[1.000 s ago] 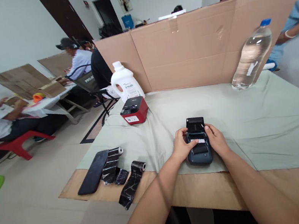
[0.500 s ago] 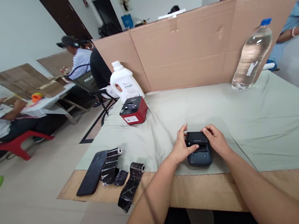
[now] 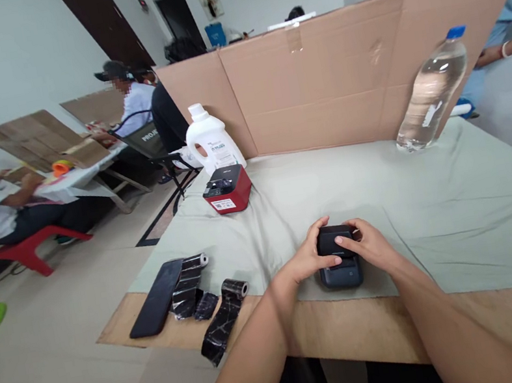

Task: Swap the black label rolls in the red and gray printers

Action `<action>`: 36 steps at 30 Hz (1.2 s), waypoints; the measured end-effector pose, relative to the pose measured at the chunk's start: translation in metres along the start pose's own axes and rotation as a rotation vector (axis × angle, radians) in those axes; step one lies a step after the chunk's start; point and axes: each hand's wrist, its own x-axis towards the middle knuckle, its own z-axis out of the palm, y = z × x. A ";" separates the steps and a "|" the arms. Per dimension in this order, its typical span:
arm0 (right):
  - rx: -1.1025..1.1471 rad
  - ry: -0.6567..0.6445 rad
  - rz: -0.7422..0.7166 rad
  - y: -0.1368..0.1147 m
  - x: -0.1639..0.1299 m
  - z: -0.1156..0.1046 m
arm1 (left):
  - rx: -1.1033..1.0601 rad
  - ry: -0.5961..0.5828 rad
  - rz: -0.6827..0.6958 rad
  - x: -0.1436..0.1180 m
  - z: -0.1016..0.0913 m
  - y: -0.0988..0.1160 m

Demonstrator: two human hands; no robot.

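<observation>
A small dark portable printer stands on the pale green cloth near the table's front edge, between my two hands. My left hand grips its left side, fingers at the back corner and thumb across the front of the lid. From the right, my right hand holds the other side with its thumb lying on top of the lid. Both hands are closed around the printer. Its back and the fingertips behind it are hidden.
To the left lie a dark flat case and two partly unrolled black marbled rolls. Farther back stand a red-and-black box-shaped device, a white jug and a leaning clear bottle before a cardboard screen. Other people sit left.
My right thumb has moved from the lid's right edge onto its top. My left thumb has shifted slightly down along the lid's front. The printer stays in place.
</observation>
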 end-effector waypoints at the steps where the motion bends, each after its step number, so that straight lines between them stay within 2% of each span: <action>1: 0.061 -0.009 0.009 0.000 0.000 0.001 | -0.073 0.005 -0.026 0.000 0.000 0.000; 3: 0.152 -0.036 0.026 0.000 0.000 0.002 | -0.187 0.042 -0.084 -0.001 0.000 0.001; 6: 0.236 -0.121 0.071 0.003 0.000 0.002 | -0.248 0.085 -0.156 0.000 0.000 0.001; 10: 0.295 -0.234 0.089 0.005 0.000 0.000 | -0.299 0.078 -0.171 0.000 0.001 0.005; 17: 0.289 -0.184 0.032 -0.003 -0.002 0.001 | -0.366 0.116 -0.150 -0.001 0.003 0.014; 22: 0.303 -0.101 0.019 -0.008 -0.003 0.005 | -0.521 0.210 -0.198 0.001 0.004 0.016; 25: 0.447 -0.196 0.036 -0.012 -0.005 0.005 | -0.603 0.301 -0.212 0.003 0.002 0.015; 29: 0.550 -0.292 0.090 -0.014 -0.006 0.003 | -0.569 0.378 -0.144 0.005 0.000 0.013; 33: 0.504 -0.287 0.164 -0.013 -0.008 0.005 | -0.524 0.385 -0.118 0.005 0.002 0.009; 36: 0.504 -0.223 0.190 -0.013 -0.009 0.011 | -0.523 0.354 -0.121 0.006 0.003 0.004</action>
